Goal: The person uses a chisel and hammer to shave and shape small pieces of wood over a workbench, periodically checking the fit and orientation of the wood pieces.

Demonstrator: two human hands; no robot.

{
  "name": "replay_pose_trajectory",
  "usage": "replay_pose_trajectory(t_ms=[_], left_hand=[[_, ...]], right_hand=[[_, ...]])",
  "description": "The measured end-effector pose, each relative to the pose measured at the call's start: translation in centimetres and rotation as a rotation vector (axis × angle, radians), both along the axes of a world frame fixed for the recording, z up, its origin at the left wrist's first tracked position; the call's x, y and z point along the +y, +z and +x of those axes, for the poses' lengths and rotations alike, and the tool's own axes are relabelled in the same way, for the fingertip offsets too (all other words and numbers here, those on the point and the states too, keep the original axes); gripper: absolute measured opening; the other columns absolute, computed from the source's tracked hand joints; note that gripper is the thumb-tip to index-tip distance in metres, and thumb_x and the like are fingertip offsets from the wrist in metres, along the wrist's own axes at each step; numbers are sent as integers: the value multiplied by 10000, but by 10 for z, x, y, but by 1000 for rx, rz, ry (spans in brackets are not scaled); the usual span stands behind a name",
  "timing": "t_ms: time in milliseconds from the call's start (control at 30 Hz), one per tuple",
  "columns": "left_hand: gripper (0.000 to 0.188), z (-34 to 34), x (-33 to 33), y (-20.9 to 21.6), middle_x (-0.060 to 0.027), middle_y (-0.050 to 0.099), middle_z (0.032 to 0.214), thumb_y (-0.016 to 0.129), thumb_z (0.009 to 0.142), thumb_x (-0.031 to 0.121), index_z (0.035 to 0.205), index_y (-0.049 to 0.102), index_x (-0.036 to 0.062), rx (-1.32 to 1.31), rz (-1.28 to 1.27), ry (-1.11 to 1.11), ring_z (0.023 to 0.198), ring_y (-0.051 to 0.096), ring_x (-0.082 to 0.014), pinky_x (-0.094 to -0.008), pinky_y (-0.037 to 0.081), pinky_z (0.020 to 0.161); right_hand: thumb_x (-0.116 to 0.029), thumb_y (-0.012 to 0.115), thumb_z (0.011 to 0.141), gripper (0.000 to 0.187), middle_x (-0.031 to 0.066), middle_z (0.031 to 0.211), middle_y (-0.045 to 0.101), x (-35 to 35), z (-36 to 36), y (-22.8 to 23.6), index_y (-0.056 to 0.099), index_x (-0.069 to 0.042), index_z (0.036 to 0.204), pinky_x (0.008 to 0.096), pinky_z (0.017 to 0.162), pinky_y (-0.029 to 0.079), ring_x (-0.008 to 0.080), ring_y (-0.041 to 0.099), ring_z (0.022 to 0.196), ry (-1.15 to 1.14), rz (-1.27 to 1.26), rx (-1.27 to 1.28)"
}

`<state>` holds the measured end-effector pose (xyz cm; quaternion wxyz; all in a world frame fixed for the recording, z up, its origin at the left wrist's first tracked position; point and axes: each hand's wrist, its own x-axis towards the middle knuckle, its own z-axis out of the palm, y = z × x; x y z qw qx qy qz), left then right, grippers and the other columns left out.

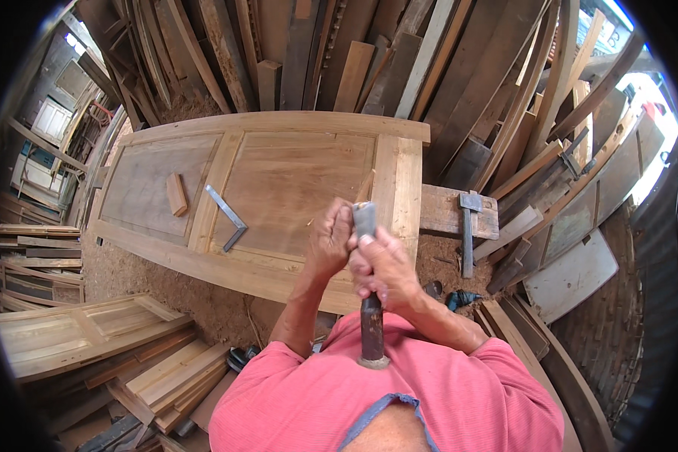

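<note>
In front of my chest, my right hand (386, 270) grips a broad chisel around its grey blade (364, 219). Its dark handle (371, 328) points back at me, the ringed butt against or just above my pink shirt. Beside it on the left, my left hand (330, 239) is closed, fingers curled. A thin strip of light wood (366, 185) shows by its fingertips, mostly hidden behind the blade and fingers. Both hands are over the near right part of a panelled wooden door (279, 169). Whether the blade touches the wood strip is unclear.
On the door lie a metal try square (226, 218) and a small wood block (176, 194). A hammer (468, 226) rests on a plank (437, 207) to the right. Boards (346, 71) lean along the back. Another panelled piece (87, 328) and stacked timber (177, 384) stand at left.
</note>
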<state>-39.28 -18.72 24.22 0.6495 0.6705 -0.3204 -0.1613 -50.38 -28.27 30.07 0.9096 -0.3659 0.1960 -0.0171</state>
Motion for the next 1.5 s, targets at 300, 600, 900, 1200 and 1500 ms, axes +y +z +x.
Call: replay_pose_trajectory(t_ms=[300, 600, 900, 1200, 1500], left_hand=[[216, -25, 8, -40, 69, 433, 654, 460, 1046, 257, 935, 560, 100, 555, -278, 26, 588, 376, -19, -192, 318, 543], [240, 10, -38, 3, 76, 516, 715, 472, 1054, 277, 970, 594, 88, 583, -279, 137, 632, 452, -14, -198, 374, 563], [295, 10, -10, 0, 80, 464, 715, 440, 1067, 275, 916, 558, 51, 268, -165, -77, 645, 413, -16, -203, 344, 541], [353, -28, 16, -63, 23, 509, 680, 364, 1072, 257, 824, 523, 62, -599, -54, -126, 666, 506, -104, -312, 409, 586], [304, 0, -17, -19, 17, 555, 743, 451, 1046, 336, 1020, 564, 55, 607, -297, -136, 615, 477, -45, -206, 388, 548]], right_hand=[[-216, 447, 1039, 243, 13, 811, 531, -18, -21, -22, 491, -43, 1204, 280, 609, 512, 92, 500, 619, -37, -18, -89], [-221, 466, 1029, 174, -31, 725, 431, -5, 10, -14, 512, -75, 1111, 265, 523, 443, 76, 422, 561, 109, 289, -115], [-257, 456, 1034, 178, -31, 658, 376, 9, -6, -3, 498, -86, 1057, 261, 486, 418, 75, 378, 496, 124, 70, -77], [-266, 481, 1024, 190, -30, 646, 389, -18, -31, 35, 478, -77, 1050, 255, 429, 412, 68, 391, 475, -135, -206, -9], [-201, 467, 1018, 128, -27, 703, 432, -33, 5, -7, 497, -81, 1054, 270, 497, 445, 72, 416, 524, -80, 172, -83]])
